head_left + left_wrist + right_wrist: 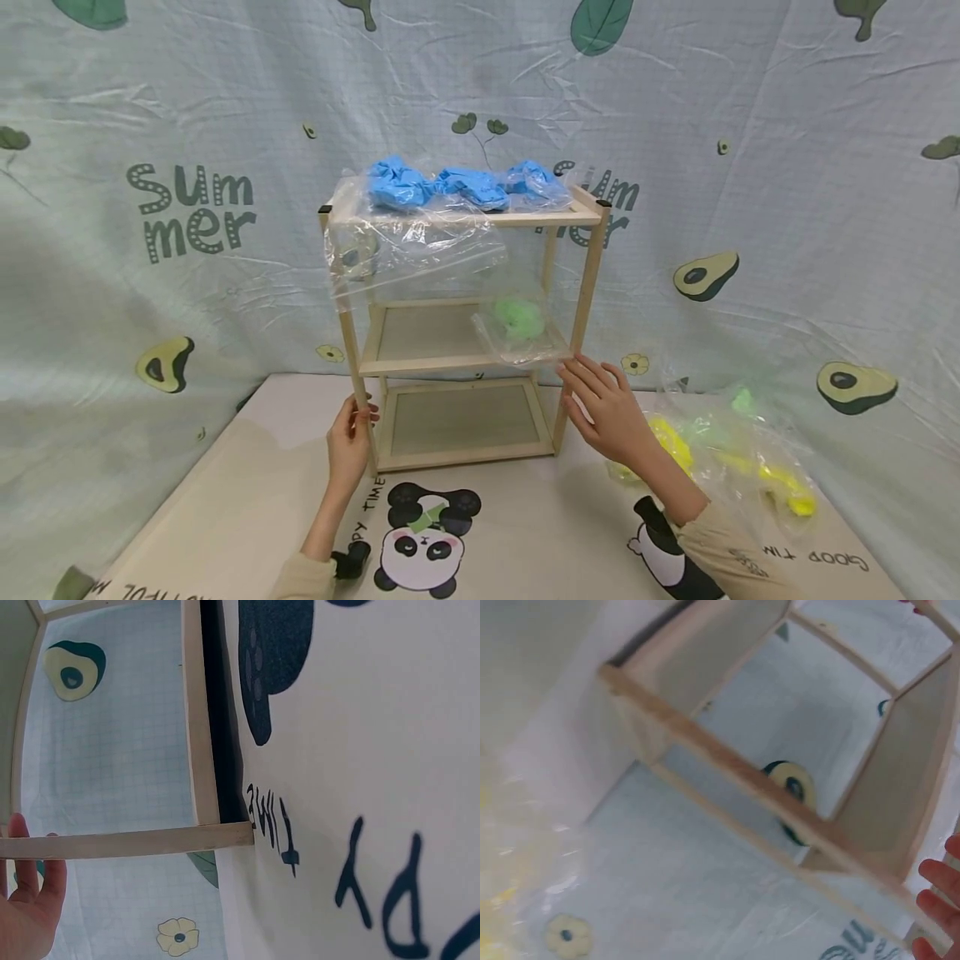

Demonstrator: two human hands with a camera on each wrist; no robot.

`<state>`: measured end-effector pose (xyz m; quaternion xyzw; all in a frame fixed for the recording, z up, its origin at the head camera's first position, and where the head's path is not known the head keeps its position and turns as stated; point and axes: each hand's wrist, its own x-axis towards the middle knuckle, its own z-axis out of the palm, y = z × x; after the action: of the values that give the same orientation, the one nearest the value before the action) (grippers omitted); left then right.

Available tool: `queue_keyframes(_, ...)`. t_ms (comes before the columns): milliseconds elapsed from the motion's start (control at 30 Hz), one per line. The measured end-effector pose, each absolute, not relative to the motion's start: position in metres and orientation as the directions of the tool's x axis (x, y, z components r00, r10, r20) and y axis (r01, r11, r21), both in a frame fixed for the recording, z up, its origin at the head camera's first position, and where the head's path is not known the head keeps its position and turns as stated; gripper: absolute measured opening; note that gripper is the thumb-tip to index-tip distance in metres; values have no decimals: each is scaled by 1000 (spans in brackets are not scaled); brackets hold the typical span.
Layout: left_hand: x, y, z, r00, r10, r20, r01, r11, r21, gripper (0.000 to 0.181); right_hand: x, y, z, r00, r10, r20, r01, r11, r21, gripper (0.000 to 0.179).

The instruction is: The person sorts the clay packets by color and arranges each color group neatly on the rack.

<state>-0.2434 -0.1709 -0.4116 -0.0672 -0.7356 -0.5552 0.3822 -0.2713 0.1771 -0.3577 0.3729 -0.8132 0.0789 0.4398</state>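
A three-tier wooden shelf [587,287] stands upright on the table. My left hand [349,443] holds its front left post [142,841], fingers curled round it between the bottom and middle tiers. On the right, my right hand [611,412] has its fingers extended, fingertips right at the front right post near the middle tier; in the right wrist view its fingers [941,889] show at the edge. Clear bags with crumpled blue pieces [471,188] lie on the top tier, one bag end hanging over the front left. A clear bag with a green piece [519,318] sits on the middle tier's right side.
Clear bags with yellow and pale green pieces [780,487] lie on the table to the right, beside my right forearm. A printed cloth [465,75] hangs behind the shelf. The table cover [540,533] bears panda prints and lettering.
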Motion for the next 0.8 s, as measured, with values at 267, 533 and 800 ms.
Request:
queue_keyframes(267, -243, -170, -412, -691, -325, 646, 525, 389, 757, 18, -274, 219, -389, -375, -510, 774, -643, 744, 179, 50)
queue_keyframes(533, -242, -169, -410, -696, -322, 641, 520, 390, 760, 17, -276, 260, -413, -450, -478, 754, -580, 799, 160, 48)
queue_keyframes(800, -242, -169, -410, -699, -323, 638, 526, 374, 764, 18, -269, 291, -430, -643, -388, 660, -448, 890, 87, 44)
